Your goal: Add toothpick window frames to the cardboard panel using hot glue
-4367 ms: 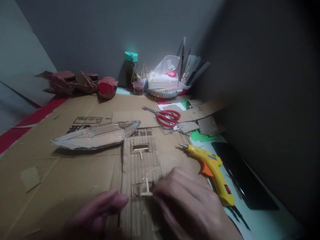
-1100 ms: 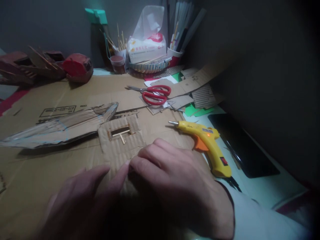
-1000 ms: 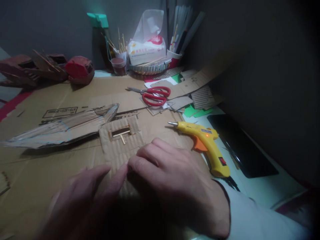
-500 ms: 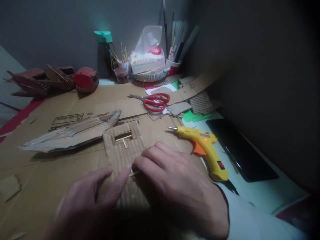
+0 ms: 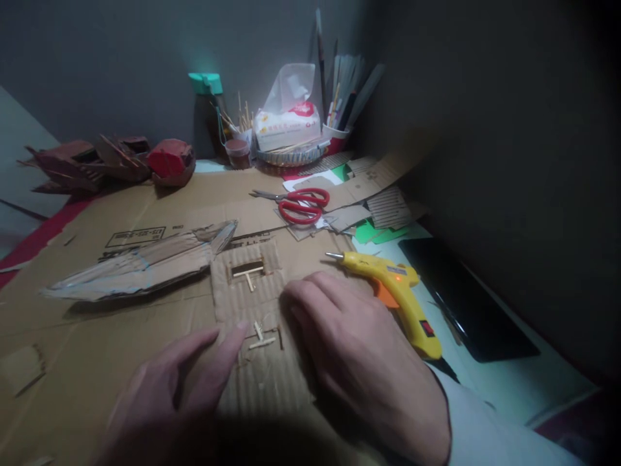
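Observation:
A corrugated cardboard strip (image 5: 257,385) lies in front of me with two cut-out openings. At the far opening sit small pale sticks (image 5: 250,278) forming a T; more sticks (image 5: 262,341) form another T at the near one. My left hand (image 5: 169,382) is at the strip's left side, thumb and forefinger apart, thumb tip beside the near opening. At the right edge, my right hand (image 5: 359,356) rests with fingers curled, their tips tucked out of sight. Whatever they hold, if anything, is hidden. A boat-shaped cardboard model (image 5: 150,265) lies beyond my left hand.
Right of my right hand lies a yellow glue gun (image 5: 402,298), its orange light lit, beside a black flat device (image 5: 475,298). Red-handled scissors (image 5: 305,200) and cardboard scraps (image 5: 388,207) lie farther back. Reddish-brown models (image 5: 169,162) and a tissue pack (image 5: 288,126) stand along the back.
My right hand has drawn away to the right from the near sticks, uncovering them and the opening. My left thumb has pulled slightly left. The whole view has shifted a little.

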`<move>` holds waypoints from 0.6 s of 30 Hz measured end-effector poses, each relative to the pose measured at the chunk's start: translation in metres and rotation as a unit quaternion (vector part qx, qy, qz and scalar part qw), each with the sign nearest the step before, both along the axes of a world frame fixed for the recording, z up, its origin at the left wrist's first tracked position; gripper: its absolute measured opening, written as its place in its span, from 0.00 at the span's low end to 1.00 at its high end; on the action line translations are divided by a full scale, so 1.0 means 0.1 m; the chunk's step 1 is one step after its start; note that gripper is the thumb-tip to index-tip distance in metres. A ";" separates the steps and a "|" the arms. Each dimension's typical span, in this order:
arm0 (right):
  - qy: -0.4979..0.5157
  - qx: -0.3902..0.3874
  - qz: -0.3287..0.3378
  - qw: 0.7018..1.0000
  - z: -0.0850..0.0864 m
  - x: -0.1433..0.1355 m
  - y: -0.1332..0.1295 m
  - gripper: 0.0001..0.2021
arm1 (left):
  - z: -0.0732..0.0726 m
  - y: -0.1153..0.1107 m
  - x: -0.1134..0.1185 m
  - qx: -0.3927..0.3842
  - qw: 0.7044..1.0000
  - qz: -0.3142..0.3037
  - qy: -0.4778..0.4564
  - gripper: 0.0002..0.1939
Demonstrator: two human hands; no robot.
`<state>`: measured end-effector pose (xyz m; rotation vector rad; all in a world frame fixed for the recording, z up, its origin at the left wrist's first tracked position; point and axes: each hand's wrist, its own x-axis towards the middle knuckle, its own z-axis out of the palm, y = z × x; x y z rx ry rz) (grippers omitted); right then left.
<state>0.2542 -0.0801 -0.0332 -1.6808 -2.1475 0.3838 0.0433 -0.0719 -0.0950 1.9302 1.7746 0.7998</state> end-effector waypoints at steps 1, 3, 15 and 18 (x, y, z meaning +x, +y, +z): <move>0.001 -0.002 -0.011 1.000 -0.01 0.00 0.00 0.10 | -0.01 0.00 0.00 -0.010 1.000 0.011 0.014 0.13; 0.010 -0.007 -0.023 1.000 -0.02 0.01 -0.01 0.08 | -0.04 -0.01 -0.01 0.009 0.999 -0.002 0.048 0.17; 0.212 -0.067 -0.057 0.973 0.00 0.04 -0.02 0.13 | 0.10 -0.14 0.05 0.164 0.976 -0.142 0.023 0.28; 0.287 -0.081 -0.062 0.952 -0.02 0.05 -0.01 0.14 | 0.18 -0.20 0.10 0.097 0.990 -0.089 -0.045 0.23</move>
